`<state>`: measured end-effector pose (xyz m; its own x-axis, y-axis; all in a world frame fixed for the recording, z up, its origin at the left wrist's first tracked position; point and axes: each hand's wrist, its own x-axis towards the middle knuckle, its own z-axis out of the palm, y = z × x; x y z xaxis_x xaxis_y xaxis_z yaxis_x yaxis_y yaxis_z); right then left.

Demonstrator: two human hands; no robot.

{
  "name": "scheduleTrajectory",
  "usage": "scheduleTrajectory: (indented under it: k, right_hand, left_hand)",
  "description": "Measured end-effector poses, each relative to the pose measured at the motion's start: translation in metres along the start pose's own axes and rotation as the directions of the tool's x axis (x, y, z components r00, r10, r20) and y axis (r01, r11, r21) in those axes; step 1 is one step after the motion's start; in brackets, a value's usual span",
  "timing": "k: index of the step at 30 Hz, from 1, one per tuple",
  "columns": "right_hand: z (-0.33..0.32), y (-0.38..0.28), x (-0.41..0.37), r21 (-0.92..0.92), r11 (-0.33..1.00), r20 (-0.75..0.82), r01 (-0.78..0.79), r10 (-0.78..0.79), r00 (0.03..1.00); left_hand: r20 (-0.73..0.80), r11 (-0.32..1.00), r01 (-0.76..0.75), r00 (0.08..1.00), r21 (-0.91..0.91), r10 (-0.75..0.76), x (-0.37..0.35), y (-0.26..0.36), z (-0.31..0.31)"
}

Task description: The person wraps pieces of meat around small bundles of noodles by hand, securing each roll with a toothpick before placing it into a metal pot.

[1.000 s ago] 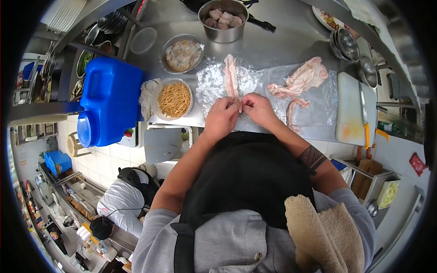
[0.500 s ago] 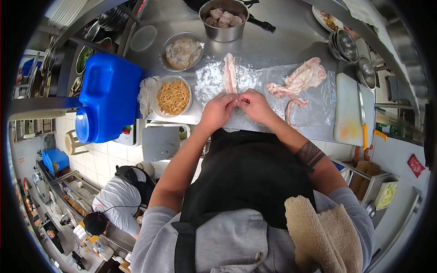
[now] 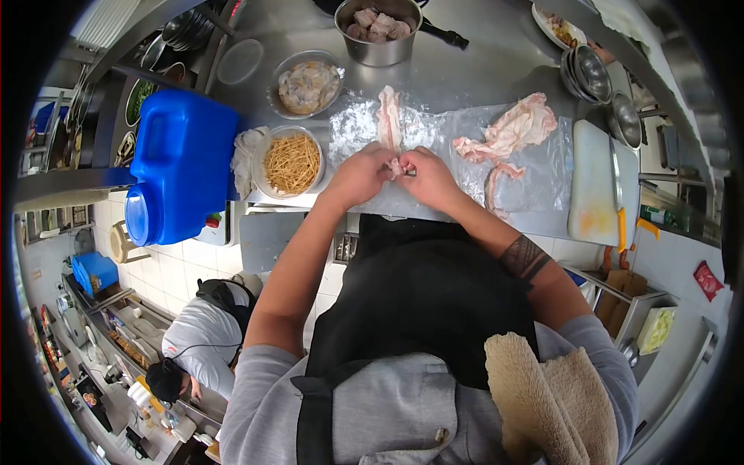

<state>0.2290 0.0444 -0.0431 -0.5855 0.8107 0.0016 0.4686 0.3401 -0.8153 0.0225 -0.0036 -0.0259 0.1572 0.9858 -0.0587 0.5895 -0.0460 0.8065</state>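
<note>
A long pale strip of meat [image 3: 389, 112] lies on a floured plastic sheet [image 3: 353, 128] at the table's front. Both hands meet at the strip's near end. My left hand [image 3: 363, 175] pinches that end from the left, and my right hand [image 3: 426, 177] pinches it from the right, with a small pink lump showing between the fingertips. To the right, a larger fatty piece [image 3: 519, 128] rests on clear plastic, with a thin scrap [image 3: 496, 184] below it. A tub of wooden sticks [image 3: 292, 163] stands to the left of my left hand.
A blue jerrycan [image 3: 182, 163] stands at the left. Behind are a bowl of pale meat [image 3: 308, 87] and a steel pot [image 3: 378, 48] of rolled pieces. At right, a knife [image 3: 618, 186] lies on a cutting board [image 3: 585, 198]. A co-worker [image 3: 203, 333] bends at lower left.
Both hands have shifted slightly up the table, and the pink lump now shows between the fingertips. The co-worker's head and arm have moved slightly.
</note>
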Motion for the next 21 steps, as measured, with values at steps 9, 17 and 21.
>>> scheduleTrajectory:
  k: [9, 17, 21]
  right_hand:
    - [0.001, 0.003, -0.001, -0.02, 0.999, 0.007, 0.025, -0.025, 1.0]
    - [-0.003, 0.001, 0.006, -0.034, 0.994, 0.03, 0.1, -0.099, 0.995]
    - [0.0, 0.009, 0.01, -0.031, 0.988, 0.052, 0.153, -0.151, 0.987]
  left_hand:
    - [-0.016, 0.987, -0.118, 0.993, 0.112, 0.12, -0.004, 0.008, -0.004]
    - [-0.055, 0.998, -0.048, 0.997, -0.035, 0.046, -0.003, 0.009, 0.003]
    - [-0.143, 0.995, -0.012, 0.99, -0.095, -0.002, -0.002, -0.001, 0.021]
